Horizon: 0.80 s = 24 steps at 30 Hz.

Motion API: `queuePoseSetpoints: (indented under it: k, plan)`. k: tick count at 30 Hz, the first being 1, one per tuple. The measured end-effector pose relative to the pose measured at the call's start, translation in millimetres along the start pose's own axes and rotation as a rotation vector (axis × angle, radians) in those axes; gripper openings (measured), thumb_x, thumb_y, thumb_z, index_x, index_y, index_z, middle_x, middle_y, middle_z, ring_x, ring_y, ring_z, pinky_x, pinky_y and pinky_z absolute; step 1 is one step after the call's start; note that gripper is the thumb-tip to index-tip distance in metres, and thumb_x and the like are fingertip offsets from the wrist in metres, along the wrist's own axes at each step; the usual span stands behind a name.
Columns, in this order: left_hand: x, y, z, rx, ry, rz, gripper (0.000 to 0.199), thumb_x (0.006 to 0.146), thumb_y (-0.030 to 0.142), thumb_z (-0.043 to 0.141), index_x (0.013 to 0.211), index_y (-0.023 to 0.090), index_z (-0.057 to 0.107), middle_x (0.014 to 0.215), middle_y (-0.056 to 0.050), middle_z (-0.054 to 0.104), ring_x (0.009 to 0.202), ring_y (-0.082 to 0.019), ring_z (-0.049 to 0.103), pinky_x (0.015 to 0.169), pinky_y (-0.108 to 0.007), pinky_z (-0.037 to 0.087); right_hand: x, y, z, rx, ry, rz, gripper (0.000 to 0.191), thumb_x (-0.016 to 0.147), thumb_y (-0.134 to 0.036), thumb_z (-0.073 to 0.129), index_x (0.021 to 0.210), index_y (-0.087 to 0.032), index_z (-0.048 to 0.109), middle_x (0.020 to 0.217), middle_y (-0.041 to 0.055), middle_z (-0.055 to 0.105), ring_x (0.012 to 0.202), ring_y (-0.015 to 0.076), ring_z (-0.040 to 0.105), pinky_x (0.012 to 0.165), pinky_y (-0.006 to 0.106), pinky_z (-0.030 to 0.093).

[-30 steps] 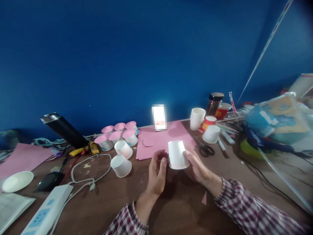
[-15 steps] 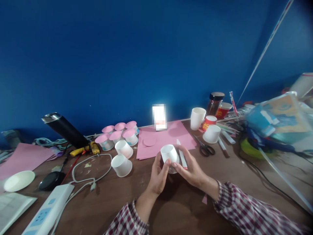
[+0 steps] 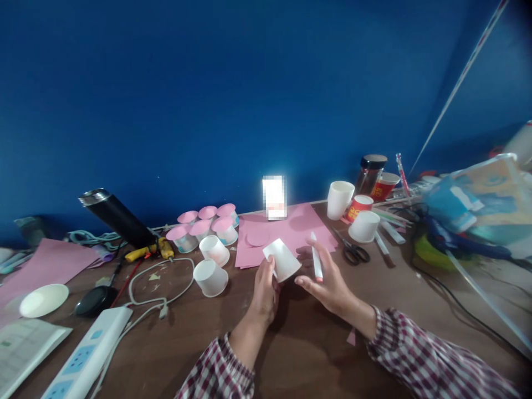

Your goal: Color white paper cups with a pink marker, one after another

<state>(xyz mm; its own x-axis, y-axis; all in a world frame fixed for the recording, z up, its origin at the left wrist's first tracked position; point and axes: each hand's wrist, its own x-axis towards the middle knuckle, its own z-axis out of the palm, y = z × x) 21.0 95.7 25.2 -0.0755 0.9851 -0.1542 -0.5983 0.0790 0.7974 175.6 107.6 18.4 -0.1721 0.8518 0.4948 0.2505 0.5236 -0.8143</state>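
A white paper cup is tilted in my left hand, the thumb pressed on its near side. Just right of it, my right hand is off the cup, thumb and fingers apart, with a white marker held along the fingers. Behind the hands lie sheets of pink paper with a pink paper disc on them. Two white paper cups stand upside down to the left. Beyond these are several cups with pink tops.
Black scissors lie to the right, near an upside-down white cup and a red cup. A black bottle leans at the left. A power strip and white cable occupy the near left. A blue wall rises behind.
My right hand has let go of the cup and moved slightly right with the marker. The cup has been tipped over in my left hand. The view has shifted a little.
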Motion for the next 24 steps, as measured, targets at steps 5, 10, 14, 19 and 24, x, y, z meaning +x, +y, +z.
queuePoseSetpoints:
  k: [5,10,14,19,24]
  plan:
    - [-0.6,0.2,-0.7,0.005,-0.078,0.012,0.035,0.083,0.049,0.071,0.096,0.017,0.069,0.094,-0.007,0.074,0.090,-0.023,0.069,0.086,-0.035,0.053,-1.0,2.5,3.2,-0.022,0.028,-0.008,0.071,0.082,-0.042,0.077,0.139,-0.024,0.038,0.118,0.0125,0.064,0.106,0.0276,0.068,0.089,0.044,0.058]
    - [0.0,0.7,-0.6,-0.019,-0.023,0.001,0.035,0.082,0.050,0.072,0.093,0.017,0.068,0.089,-0.004,0.073,0.085,-0.022,0.069,0.086,-0.035,0.053,-1.1,-0.1,1.2,-0.089,0.061,-0.036,0.053,0.090,-0.038,0.066,0.136,-0.023,0.042,0.117,0.0123,0.065,0.102,0.0257,0.068,0.089,0.043,0.058]
    - [1.6,0.6,-0.9,0.005,-0.058,0.018,0.038,0.084,0.051,0.068,0.097,0.015,0.068,0.093,-0.006,0.074,0.088,-0.022,0.069,0.085,-0.034,0.053,-1.0,-1.3,1.0,-0.107,0.051,-0.048,0.050,0.092,-0.039,0.062,0.135,-0.021,0.044,0.113,0.0129,0.067,0.097,0.0249,0.069,0.086,0.040,0.059]
    - [0.0,-0.7,-0.5,0.042,-0.079,0.052,0.038,0.082,0.049,0.072,0.096,0.015,0.066,0.088,-0.005,0.073,0.086,-0.021,0.069,0.083,-0.032,0.051,0.7,-3.2,2.4,-0.106,0.041,-0.022,0.044,0.092,-0.033,0.061,0.131,-0.020,0.046,0.109,0.0119,0.068,0.094,0.0238,0.071,0.082,0.037,0.060]
    - [-0.5,-3.5,-2.4,0.136,-0.118,0.086,0.042,0.085,0.051,0.067,0.106,0.015,0.064,0.091,-0.006,0.073,0.083,-0.020,0.068,0.077,-0.030,0.051,1.4,-6.7,2.3,-0.080,-0.018,0.008,0.048,0.088,-0.032,0.065,0.130,-0.018,0.047,0.109,0.0122,0.069,0.096,0.0237,0.070,0.085,0.037,0.060]
